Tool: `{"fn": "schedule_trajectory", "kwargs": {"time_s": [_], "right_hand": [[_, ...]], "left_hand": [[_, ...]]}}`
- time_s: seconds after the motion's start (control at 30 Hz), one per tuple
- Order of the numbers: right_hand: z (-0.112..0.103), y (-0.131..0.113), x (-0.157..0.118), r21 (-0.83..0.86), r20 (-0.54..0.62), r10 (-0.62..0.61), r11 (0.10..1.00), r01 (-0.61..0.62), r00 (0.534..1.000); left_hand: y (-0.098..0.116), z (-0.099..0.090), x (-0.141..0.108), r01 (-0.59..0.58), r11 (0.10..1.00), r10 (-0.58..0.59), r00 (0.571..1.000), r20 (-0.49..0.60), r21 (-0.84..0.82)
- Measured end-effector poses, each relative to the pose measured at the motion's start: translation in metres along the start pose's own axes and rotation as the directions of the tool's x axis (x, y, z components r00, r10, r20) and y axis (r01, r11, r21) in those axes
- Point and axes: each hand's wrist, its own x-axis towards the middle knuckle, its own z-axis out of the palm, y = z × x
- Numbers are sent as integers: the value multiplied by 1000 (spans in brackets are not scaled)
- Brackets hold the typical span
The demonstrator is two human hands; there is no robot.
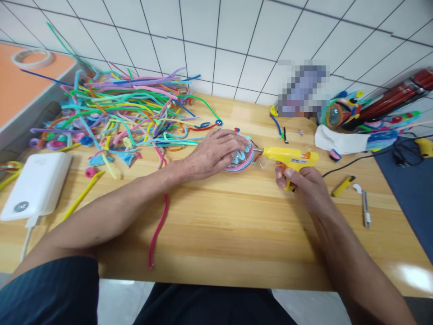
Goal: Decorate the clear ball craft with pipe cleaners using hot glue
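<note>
My right hand (307, 181) is wrapped round the handle of a yellow hot glue gun (287, 156), its fingers at the orange trigger. The gun's metal nozzle points left at the edge of a round pipe-cleaner piece (241, 159), which shows pink and light-blue rings with a zigzag of light blue inside. Over the left part of that piece my left hand (216, 149) lies with bent fingers, holding it against the wooden table (237, 216). The fingers cover much of its top. A thin clear strand hangs below the nozzle.
Loose coloured pipe cleaners (128, 108) are heaped at the back left. A white power bank (37, 185) stands front left. On the right lie a yellow cutter (343, 186), a grey cutter (366, 208), a white cloth-like piece (340, 140) and a red flask (389, 97). The gun's cable (352, 161) runs right.
</note>
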Motion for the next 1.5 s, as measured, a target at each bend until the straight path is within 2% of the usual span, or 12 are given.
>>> {"fn": "schedule_trajectory", "kwargs": {"time_s": [0.23, 0.43, 0.7, 0.87, 1.0, 1.17, 1.33, 1.5], "right_hand": [[5, -6, -2, -33, 37, -8, 999, 10, 999], [9, -4, -2, -39, 42, 16, 999, -15, 999], [10, -6, -2, -36, 53, 20, 999, -18, 998], [12, -9, -2, -41, 77, 33, 999, -30, 996], [14, -8, -2, -25, 100, 27, 999, -25, 995], [15, -6, -2, 5, 79, 3, 1000, -4, 997], [16, -6, -3, 32, 49, 7, 999, -9, 999], [15, -3, -3, 15, 53, 8, 1000, -9, 999]], "left_hand": [[1, -2, 2, 26, 999, -28, 998, 56, 46], [1, 0, 1, 36, 998, -37, 999, 34, 49], [-1, 2, 1, -26, 1000, 26, 999, -30, 4], [-1, 3, -1, 36, 999, -36, 999, 3, 32], [-1, 3, -1, 35, 999, -35, 999, -6, 25], [-2, 4, -1, 18, 1000, -18, 1000, -16, 0], [-2, 3, -1, 25, 999, -25, 1000, -2, 41], [-2, 4, -1, -9, 1000, 10, 999, -34, 29]]}}
